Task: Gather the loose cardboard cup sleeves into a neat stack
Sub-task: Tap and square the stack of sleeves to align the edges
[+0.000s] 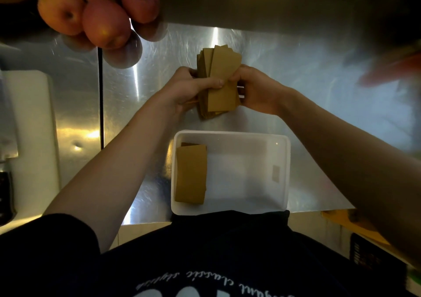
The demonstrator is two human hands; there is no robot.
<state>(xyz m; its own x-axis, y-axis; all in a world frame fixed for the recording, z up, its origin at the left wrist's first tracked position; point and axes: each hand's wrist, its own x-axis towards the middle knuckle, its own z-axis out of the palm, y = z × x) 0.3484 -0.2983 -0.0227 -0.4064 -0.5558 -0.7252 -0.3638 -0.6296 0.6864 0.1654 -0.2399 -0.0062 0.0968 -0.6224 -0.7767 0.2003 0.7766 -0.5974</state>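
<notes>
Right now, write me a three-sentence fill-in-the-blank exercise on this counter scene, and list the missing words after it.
1. The bundle of cup sleeves is gripped by ____ hands, the left hand and the right hand.
2. The smaller stack of sleeves lies inside the white ____.
3. The fruits at the far left of the steel counter are ____.

Missing words: both; tray; apples

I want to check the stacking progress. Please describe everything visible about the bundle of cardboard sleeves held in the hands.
The bundle of sleeves is flat brown cardboard, several pieces pressed together but fanned unevenly, with edges misaligned at both ends. It runs lengthwise away from the person, above the steel counter, beyond the white tray. The left hand and right hand grip its two long sides.
</notes>
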